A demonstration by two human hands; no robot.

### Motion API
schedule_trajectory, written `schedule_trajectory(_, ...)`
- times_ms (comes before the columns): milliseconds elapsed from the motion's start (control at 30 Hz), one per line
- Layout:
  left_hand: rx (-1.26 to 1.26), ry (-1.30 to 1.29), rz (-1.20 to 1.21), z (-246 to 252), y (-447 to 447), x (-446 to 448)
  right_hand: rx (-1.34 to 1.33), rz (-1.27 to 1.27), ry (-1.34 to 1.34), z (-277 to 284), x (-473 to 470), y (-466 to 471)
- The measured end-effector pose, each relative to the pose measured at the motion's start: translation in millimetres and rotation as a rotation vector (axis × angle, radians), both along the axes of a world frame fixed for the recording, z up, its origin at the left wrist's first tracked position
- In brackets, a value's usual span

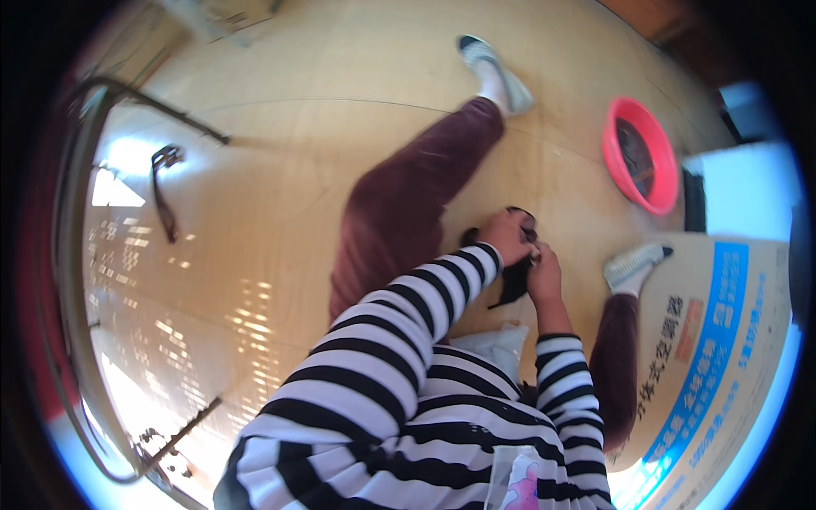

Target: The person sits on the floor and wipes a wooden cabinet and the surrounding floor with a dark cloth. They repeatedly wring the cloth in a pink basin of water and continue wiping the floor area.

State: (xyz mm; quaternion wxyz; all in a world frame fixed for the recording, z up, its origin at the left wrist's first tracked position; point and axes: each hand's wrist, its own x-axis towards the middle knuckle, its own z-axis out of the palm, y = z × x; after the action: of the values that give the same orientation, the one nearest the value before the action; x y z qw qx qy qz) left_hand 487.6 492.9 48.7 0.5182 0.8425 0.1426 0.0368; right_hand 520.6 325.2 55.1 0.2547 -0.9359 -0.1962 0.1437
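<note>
Between my spread legs, my left hand [508, 234] and my right hand [544, 271] meet at the fingertips, both closed on a dark, soft piece that looks like cloth [515, 280]. Its lower part hangs below the fingers, and another dark part shows beside and above the left hand. What the fingertips pinch is too small to make out. A pale plastic bag [494, 344] lies just below the hands, close to my body.
A pink plastic basin [667, 172] with dark contents stands at the upper right. A large printed cardboard box [707, 319] lies at the right. A metal frame [83, 191] borders the left, beside a dark strap-like item [162, 197] on the floor.
</note>
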Motion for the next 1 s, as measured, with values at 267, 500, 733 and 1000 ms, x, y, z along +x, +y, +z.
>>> schedule_trajectory(267,0.116,-0.015,0.195,11,47,11,-0.054,-0.258,-0.328,11,85,-43)
schedule_trajectory(500,0.507,0.330,-0.199,-4,50,-31,-0.136,-0.192,-0.140,-8,40,33)
schedule_trajectory(733,0.587,0.709,-0.377,26,47,-56,-0.467,0.279,0.076,14,-31,38)
schedule_trajectory(1000,0.483,0.814,-0.305,21,82,-89,-0.459,0.161,0.121,13,-68,54)
